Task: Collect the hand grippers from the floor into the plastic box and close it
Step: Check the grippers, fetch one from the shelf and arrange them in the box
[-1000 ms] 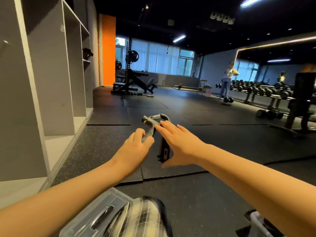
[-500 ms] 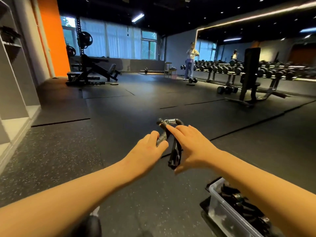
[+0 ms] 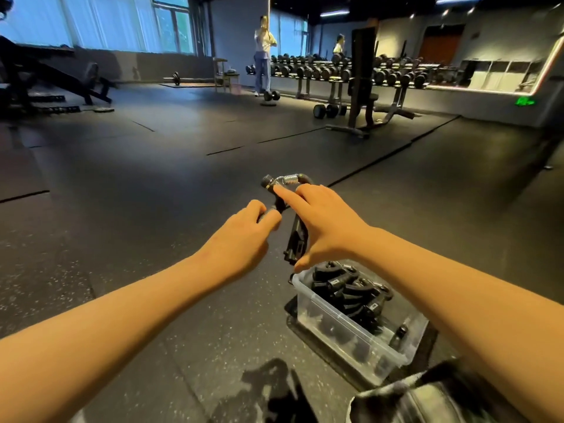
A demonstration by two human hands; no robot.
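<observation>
Left hand (image 3: pixel 244 236), right hand (image 3: pixel 325 227) — both half-hide hand gripper (image 3: pixel 294 238).

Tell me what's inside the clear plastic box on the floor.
A pile of black hand grippers lies in the plastic box, which has no lid on it. The right forearm covers the box's right side and whatever lies there.
</observation>
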